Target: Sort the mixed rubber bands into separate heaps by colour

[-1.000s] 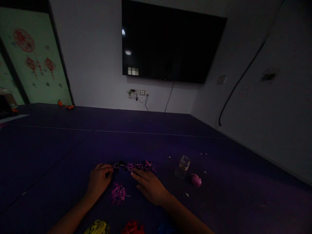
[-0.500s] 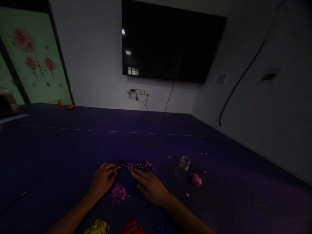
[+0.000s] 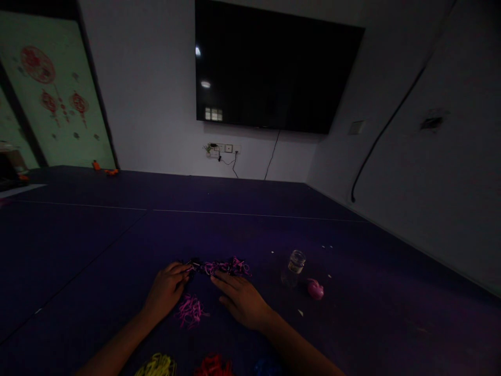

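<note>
Steady the tangled pink-and-black bands with your right hand, fingers extended, nearly together; separate strands lightly with your left hand, whose pinch you cannot confirm here.

My feed is very dim. Beyond the right grip, the black screen carries glare spots and a window reflection. Far to the grip's left, a greenish panel reads brighter. Dark strands near the grip blend into murk; outer edges look stretched.
</note>
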A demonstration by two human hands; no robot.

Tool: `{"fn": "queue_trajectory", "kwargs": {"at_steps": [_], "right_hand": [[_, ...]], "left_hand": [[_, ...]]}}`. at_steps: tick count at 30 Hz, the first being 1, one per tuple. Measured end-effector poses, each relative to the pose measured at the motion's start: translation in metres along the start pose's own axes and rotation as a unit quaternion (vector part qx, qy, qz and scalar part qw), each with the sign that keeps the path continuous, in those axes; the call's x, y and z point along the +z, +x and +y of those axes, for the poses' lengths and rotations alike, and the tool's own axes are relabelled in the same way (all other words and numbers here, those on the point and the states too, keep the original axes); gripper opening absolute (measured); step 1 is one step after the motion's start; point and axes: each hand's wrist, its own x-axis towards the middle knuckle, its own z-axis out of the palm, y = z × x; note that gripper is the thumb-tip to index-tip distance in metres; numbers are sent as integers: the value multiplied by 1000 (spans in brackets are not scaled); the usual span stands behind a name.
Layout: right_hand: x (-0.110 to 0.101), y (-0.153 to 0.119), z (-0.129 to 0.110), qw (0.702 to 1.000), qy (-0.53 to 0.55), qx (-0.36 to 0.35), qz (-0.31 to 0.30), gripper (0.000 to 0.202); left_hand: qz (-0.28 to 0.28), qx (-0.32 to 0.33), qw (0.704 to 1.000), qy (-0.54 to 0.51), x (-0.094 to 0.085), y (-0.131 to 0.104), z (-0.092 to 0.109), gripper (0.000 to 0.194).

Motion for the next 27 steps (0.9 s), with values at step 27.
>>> {"fn": "queue_trajectory", "kwargs": {"at_steps": [27], "right_hand": [[-1,0,0,1000,17,-2,-1,48]], "left_hand": [[89,-44,992,-78,-2,0,5,27]]}}
